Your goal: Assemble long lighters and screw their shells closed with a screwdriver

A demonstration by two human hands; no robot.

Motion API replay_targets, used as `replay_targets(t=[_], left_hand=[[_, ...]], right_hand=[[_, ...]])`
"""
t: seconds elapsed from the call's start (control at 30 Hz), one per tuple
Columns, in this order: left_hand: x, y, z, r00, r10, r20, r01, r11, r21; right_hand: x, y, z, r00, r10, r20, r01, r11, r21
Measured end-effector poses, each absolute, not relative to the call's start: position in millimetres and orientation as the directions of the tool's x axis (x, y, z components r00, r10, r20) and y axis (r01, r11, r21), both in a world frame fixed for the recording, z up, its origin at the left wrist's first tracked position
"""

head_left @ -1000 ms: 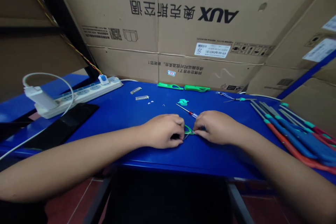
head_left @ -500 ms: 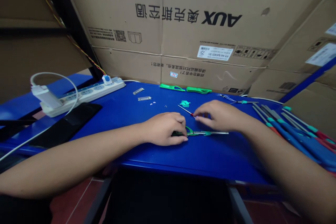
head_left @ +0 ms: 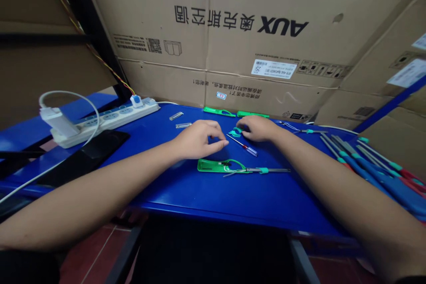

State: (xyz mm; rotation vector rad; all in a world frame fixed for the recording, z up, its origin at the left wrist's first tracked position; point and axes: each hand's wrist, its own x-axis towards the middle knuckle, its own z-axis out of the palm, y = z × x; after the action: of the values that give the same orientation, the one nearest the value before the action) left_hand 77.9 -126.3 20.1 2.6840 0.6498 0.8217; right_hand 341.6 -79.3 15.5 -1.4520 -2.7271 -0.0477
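My right hand (head_left: 257, 128) has its fingers closed at the small teal plastic parts (head_left: 234, 134), apparently pinching one at the pile's edge. My left hand (head_left: 200, 140) hovers over the table, thumb and forefinger apart, nothing visible between them. Below it lies an opened green long-nosed lighter (head_left: 208, 166), with thin wires, a teal collar and a metal tube pointing right. Between the hands and the lighter rests a screwdriver (head_left: 249, 150) with a red and clear handle. Two clear narrow pieces, including a clear plastic tank (head_left: 183, 125), lie left of my left hand.
Two green shell halves (head_left: 218, 111) lie along the cardboard (head_left: 233, 44) at the back. Several blue and red long-nosed lighters (head_left: 382, 173) are heaped at the right. A power strip (head_left: 109, 122) with a white cable and a black object (head_left: 89, 155) occupy the left.
My right hand has left the screwdriver on the table and moved back to the teal parts. My left hand has lifted off the green lighter and moved back and left.
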Motion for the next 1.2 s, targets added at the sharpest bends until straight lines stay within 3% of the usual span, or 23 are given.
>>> replay_targets(t=[0.17, 0.3, 0.37, 0.57, 0.73, 0.83, 0.97, 1.2], left_hand=[[82.3, -127.1, 19.1, 0.621, 0.639, 0.455, 0.424, -0.761, 0.491], [90.7, -134.8, 14.8, 0.573, 0.744, 0.344, 0.345, -0.6, 0.722], [93.4, -139.2, 13.3, 0.606, 0.73, 0.314, 0.299, -0.576, 0.761], [94.4, -145.4, 12.3, 0.655, 0.666, 0.356, 0.345, -0.684, 0.643], [96.8, -142.8, 7.8, 0.674, 0.689, 0.266, 0.221, -0.532, 0.817], [96.7, -142.6, 7.2, 0.764, 0.614, 0.196, 0.123, -0.438, 0.89], [94.1, -144.7, 11.0, 0.78, 0.591, 0.208, 0.215, -0.565, 0.796], [92.4, -146.0, 15.4, 0.806, 0.568, 0.166, 0.318, -0.653, 0.687]], right_hand=[[340.0, -101.7, 31.0, -0.427, 0.875, 0.226, 0.89, 0.451, -0.064], [321.5, -147.1, 39.8, -0.442, 0.806, 0.394, 0.824, 0.538, -0.178], [311.0, -169.7, 38.3, -0.512, 0.734, 0.447, 0.756, 0.632, -0.172], [302.4, -197.3, 23.8, -0.56, 0.72, 0.411, 0.694, 0.678, -0.242], [309.6, -197.7, 24.3, -0.518, 0.679, 0.521, 0.663, 0.703, -0.257], [311.5, -199.4, 28.0, -0.49, 0.656, 0.574, 0.677, 0.701, -0.223], [313.3, -200.5, 30.3, -0.499, 0.674, 0.545, 0.68, 0.694, -0.235], [319.9, -203.2, 27.3, -0.611, 0.599, 0.517, 0.649, 0.753, -0.106]])
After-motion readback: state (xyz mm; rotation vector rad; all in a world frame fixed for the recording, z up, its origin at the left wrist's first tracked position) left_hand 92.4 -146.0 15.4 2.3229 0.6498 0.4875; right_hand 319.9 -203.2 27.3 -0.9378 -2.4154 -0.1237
